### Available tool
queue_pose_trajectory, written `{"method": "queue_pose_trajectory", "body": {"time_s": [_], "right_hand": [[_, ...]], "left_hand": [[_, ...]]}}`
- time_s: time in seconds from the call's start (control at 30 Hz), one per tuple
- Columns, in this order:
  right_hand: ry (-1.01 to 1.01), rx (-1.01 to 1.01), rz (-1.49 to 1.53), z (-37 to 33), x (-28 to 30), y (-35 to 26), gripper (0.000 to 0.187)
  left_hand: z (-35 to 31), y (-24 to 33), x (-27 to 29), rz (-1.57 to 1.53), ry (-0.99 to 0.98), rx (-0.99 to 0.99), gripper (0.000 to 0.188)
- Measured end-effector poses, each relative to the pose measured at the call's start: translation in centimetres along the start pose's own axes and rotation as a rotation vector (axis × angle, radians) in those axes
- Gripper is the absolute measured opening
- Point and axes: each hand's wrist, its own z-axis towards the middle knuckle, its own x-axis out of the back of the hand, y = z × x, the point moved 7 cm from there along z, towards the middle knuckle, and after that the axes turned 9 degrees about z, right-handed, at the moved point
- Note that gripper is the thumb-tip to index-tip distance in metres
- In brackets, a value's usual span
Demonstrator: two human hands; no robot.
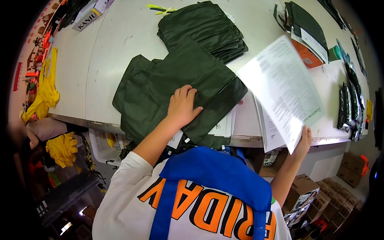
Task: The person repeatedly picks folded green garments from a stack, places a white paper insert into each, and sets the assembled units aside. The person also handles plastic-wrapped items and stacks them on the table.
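My left hand [183, 105] lies with its fingers spread on a dark green fabric piece [160, 86], pressing on the folded cloth near the table's front edge. A zipper-like line runs along the right side of this cloth. In my right hand [304, 141] is a printed paper sheet [282, 80], gripped by its near corner and raised above the table, with light shining off it. Beneath the sheet, more white papers [269, 128] lie at the table edge. Behind the cloth sits a stack of folded dark green fabric pieces [204, 30].
An orange box [306, 54] with papers and dark cloth stands at the back right. Several dark plastic packets [349, 102] lie at the right edge. Yellow bags [46, 90] hang at the far left. Cardboard boxes [302, 190] stand below on the right. A white plastic crate [102, 146] sits under the table.
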Motion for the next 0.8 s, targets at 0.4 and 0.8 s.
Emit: {"method": "queue_pose_trajectory", "body": {"time_s": [0.4, 0.8], "right_hand": [[-0.188, -0.277, -0.335, -3.5, -2.1, 2.1, 0.011], [-0.449, -0.331, -0.628, -7.9, -12.4, 12.3, 0.032]], "left_hand": [[2.1, -0.6, 2.4, -0.346, 0.083, 0.033, 0.012], [4.2, 3.0, 0.3, -0.314, -0.239, -0.199, 0.015]]}}
